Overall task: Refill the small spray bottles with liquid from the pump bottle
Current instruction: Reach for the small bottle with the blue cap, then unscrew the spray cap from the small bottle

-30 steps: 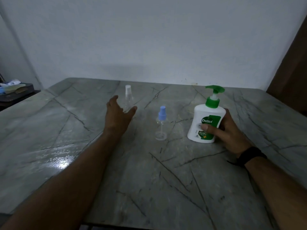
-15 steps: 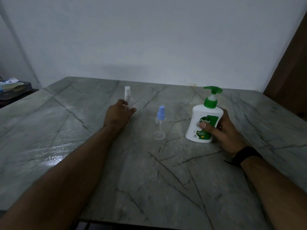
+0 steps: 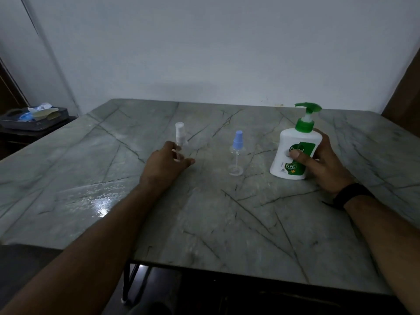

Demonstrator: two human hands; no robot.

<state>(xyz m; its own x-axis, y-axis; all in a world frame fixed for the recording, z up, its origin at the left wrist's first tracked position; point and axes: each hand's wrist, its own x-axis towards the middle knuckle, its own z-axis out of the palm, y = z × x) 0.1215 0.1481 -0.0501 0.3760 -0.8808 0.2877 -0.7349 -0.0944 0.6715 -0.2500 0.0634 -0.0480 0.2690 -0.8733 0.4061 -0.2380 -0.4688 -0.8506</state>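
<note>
A clear small spray bottle with a white cap (image 3: 180, 135) stands left of centre on the grey marble table (image 3: 204, 219). My left hand (image 3: 167, 164) grips its lower body, fingers curled round it and hiding most of it. A second clear spray bottle with a blue cap (image 3: 236, 153) stands upright in the middle, untouched. At the right stands the white pump bottle with a green pump (image 3: 295, 151). My right hand (image 3: 325, 164) holds that bottle from its right side, thumb across the label.
A dark tray with papers and small items (image 3: 34, 119) sits on a low stand beyond the table's left edge. A white wall runs behind the table. A brown door or panel (image 3: 406, 96) is at the far right. Wet sheen marks the table's left part.
My left hand has closed from an open reach round the white-capped spray bottle. My right hand stays on the pump bottle. The view has shifted slightly.
</note>
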